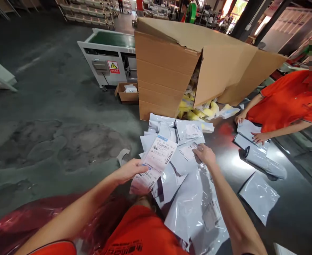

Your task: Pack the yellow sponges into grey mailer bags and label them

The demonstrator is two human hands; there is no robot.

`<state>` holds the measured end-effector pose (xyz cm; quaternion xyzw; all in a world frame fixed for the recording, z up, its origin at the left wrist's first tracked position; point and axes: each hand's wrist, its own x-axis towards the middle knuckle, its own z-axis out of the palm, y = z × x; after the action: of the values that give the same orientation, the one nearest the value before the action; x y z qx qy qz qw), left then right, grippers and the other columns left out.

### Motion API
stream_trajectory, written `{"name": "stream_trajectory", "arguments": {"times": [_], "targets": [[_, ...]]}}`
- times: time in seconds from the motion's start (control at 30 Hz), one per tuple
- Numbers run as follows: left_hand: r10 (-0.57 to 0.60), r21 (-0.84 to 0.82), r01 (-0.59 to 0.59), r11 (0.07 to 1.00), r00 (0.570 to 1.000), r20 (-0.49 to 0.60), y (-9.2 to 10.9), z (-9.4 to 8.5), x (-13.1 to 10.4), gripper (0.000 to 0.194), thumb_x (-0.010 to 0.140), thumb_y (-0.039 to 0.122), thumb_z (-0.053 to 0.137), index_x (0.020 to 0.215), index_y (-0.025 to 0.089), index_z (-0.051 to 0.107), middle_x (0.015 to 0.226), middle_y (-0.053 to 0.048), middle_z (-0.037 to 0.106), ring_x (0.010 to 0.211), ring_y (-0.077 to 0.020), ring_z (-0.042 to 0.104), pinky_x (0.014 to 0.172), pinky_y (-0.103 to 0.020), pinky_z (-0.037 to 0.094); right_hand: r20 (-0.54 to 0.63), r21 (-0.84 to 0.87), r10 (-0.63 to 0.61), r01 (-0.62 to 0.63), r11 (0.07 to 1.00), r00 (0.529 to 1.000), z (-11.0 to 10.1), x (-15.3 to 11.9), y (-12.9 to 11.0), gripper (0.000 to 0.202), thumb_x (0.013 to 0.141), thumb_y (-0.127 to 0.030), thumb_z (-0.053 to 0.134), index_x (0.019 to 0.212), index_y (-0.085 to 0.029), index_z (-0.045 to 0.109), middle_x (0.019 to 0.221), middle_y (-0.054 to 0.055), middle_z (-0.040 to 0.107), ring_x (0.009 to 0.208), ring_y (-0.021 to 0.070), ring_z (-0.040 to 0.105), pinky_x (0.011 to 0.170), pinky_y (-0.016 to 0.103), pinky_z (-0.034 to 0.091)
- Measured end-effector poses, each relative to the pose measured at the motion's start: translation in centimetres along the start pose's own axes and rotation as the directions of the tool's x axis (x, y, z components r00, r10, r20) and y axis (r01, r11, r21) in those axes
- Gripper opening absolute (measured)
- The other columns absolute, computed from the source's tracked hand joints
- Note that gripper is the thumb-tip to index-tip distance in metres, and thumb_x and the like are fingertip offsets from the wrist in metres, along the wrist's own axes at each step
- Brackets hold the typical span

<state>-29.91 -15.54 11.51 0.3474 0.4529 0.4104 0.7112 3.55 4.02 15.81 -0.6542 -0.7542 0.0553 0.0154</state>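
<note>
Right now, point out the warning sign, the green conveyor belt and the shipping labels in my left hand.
Warning sign point(114, 66), head view, on its triangle.
Green conveyor belt point(112, 40), head view, mid-surface.
Shipping labels point(160, 153), head view, middle of the upper label.

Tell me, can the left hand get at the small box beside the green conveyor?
Probably not from here: the small box looks well beyond the left hand, whose grip already holds labels. Nothing seems to block the way, though.

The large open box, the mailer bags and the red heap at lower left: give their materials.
Large open box: matte brown corrugated cardboard, by its ridges and torn edge.
Mailer bags: glossy grey plastic film, seemingly; sharp highlights.
Red heap: shiny, see-through plastic sheeting, probably.
</note>
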Motion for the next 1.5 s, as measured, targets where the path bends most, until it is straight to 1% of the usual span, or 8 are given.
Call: {"name": "stream_trajectory", "arguments": {"times": [0.23,0.47,0.63,0.87,1.0,1.13,1.33,1.5], "targets": [[-0.092,0.038,0.089,0.995,0.994,0.065,-0.8,0.8,1.3,0.045,0.062,0.050,0.083,0.089,0.014,0.079,0.088,-0.008,0.078,0.079,-0.0233,0.069,0.071,-0.029,0.053,-0.071,-0.327,0.116,-0.133,0.935,0.991,1.2,-2.2,-1.9,0.095,0.088,-0.056,0.061,0.159,-0.012,0.015,0.112,0.027,0.068,0.110,0.0392,0.058,0.089,0.051,0.037],[-0.120,0.091,0.113,0.989,0.991,0.067,-1.0,2.9,2.3,0.050,0.064,0.056,0.080,0.091,0.014,0.076,0.091,-0.008,0.077,0.084,-0.0246,0.070,0.074,-0.029,0.052,0.086,0.186,-0.131,0.113,0.976,0.988,1.4,-1.1,-3.9,0.050,0.094,-0.040,0.050,0.136,-0.013,0.054,0.133,0.018,0.061,0.125,0.0291,0.054,0.104,0.041,0.040],[-0.140,0.173,0.126,0.977,0.988,0.067,-2.0,3.2,2.1,0.058,0.066,0.060,0.077,0.097,0.012,0.074,0.095,-0.009,0.077,0.086,-0.0253,0.069,0.075,-0.030,0.052,0.062,0.771,-0.363,0.187,0.609,0.930,-2.8,-4.6,-5.7,0.054,0.091,-0.056,0.050,0.133,-0.022,0.055,0.123,0.009,0.066,0.109,0.0229,0.062,0.090,0.036,0.050],[0.181,0.316,-0.191,0.929,0.982,0.063,1.9,5.2,-1.2,0.083,0.067,0.039,0.082,0.141,0.020,0.052,0.144,-0.010,0.054,0.125,-0.0270,0.054,0.095,-0.028,0.046,0.107,0.760,-0.413,0.193,0.621,0.905,-4.5,-12.6,-9.1,0.030,0.084,-0.048,0.063,0.077,-0.019,0.062,0.065,-0.004,0.054,0.061,0.0112,0.046,0.056,0.022,0.036],[0.292,0.376,-0.254,0.891,0.955,-0.046,4.2,8.5,-2.8,0.037,0.071,0.043,0.073,0.096,0.016,0.069,0.095,-0.006,0.068,0.086,-0.0195,0.061,0.070,-0.025,0.045,0.036,0.777,-0.473,0.273,0.567,0.880,-4.0,-15.8,-10.1,0.030,0.091,-0.046,0.057,0.081,-0.019,0.063,0.065,-0.004,0.054,0.060,0.0109,0.045,0.055,0.022,0.035],[0.353,0.461,-0.251,0.851,0.924,-0.148,3.9,10.7,-3.2,0.036,0.071,0.049,0.067,0.062,0.017,0.053,0.059,0.004,0.045,0.059,-0.0109,0.041,0.052,-0.022,0.029,-0.127,0.645,-0.419,0.396,0.654,0.899,-3.7,-18.3,-9.8,0.023,0.093,-0.041,0.057,0.091,-0.020,0.065,0.073,-0.001,0.062,0.063,0.0127,0.051,0.058,0.023,0.038],[0.235,0.606,-0.168,0.778,0.971,-0.034,1.1,10.5,-3.2,0.033,0.063,0.045,0.076,0.071,0.016,0.061,0.065,0.004,0.053,0.063,-0.0125,0.045,0.053,-0.021,0.032,-0.349,0.372,-0.423,0.538,0.757,0.836,-5.4,-19.7,-5.8,0.031,0.099,-0.039,0.045,0.084,-0.022,0.066,0.072,0.003,0.063,0.068,0.0159,0.057,0.066,0.026,0.043],[-0.002,0.564,-0.052,0.824,0.995,0.095,-0.7,6.5,-4.9,0.030,0.070,0.042,0.070,0.079,0.014,0.075,0.073,0.000,0.070,0.071,-0.0192,0.060,0.066,-0.025,0.046,-0.598,0.440,0.082,0.241,0.865,0.798,-8.0,-17.3,7.0,0.030,0.091,-0.046,0.056,0.102,-0.020,0.066,0.088,0.005,0.066,0.074,0.0181,0.057,0.071,0.031,0.045]]}}
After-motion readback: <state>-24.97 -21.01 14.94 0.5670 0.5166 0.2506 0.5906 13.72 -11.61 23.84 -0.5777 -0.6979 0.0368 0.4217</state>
